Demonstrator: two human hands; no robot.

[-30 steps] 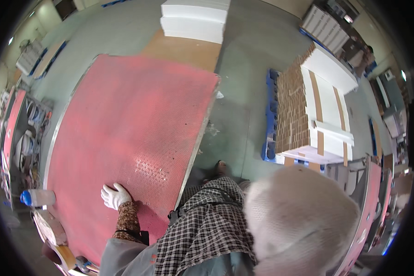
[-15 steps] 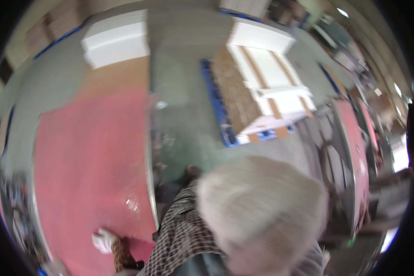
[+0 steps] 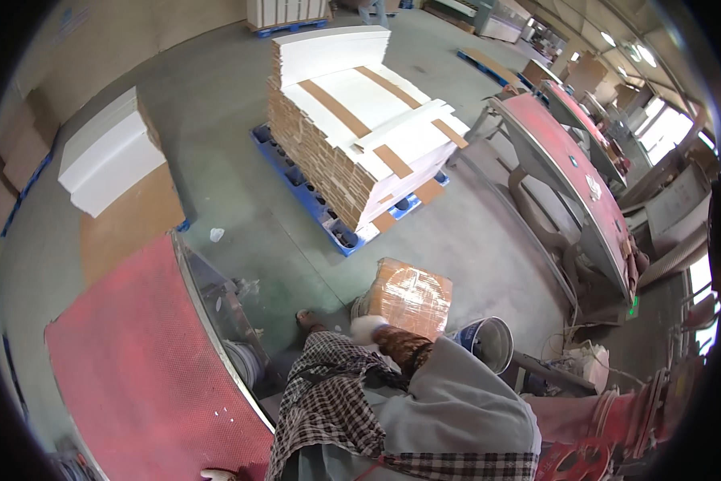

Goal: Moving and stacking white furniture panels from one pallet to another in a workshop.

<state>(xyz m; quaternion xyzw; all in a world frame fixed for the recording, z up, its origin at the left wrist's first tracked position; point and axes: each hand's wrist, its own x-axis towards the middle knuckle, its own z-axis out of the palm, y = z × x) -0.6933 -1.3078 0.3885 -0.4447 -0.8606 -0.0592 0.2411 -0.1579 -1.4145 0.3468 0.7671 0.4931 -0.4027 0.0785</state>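
Observation:
My left hand (image 3: 218, 474), in a pale glove, shows only at the lower edge, over the near end of a red-topped table (image 3: 144, 361). Most of it is cut off, so its fingers are not seen. My right hand (image 3: 368, 329), in a white glove below a brown patterned sleeve (image 3: 404, 347), hangs beside my checkered apron (image 3: 328, 369). Motion smears its fingers, and no held thing shows. The nearest thing to it is a brown cardboard box (image 3: 412, 293) wrapped in shiny clear film, on the floor just beyond.
A metal bucket (image 3: 488, 345) stands right of the box. Ahead, white boards (image 3: 360, 104) are stacked on a blue pallet (image 3: 304, 188). Another white stack (image 3: 112, 156) lies at left. A second red-topped table (image 3: 569, 152) stands at right, with cables near a white container (image 3: 589, 365).
The view has swung to the right, and the red table sits lower left. A large, pale blurred shape no longer covers the middle; box and bucket show. My left hand is nearer the lower edge.

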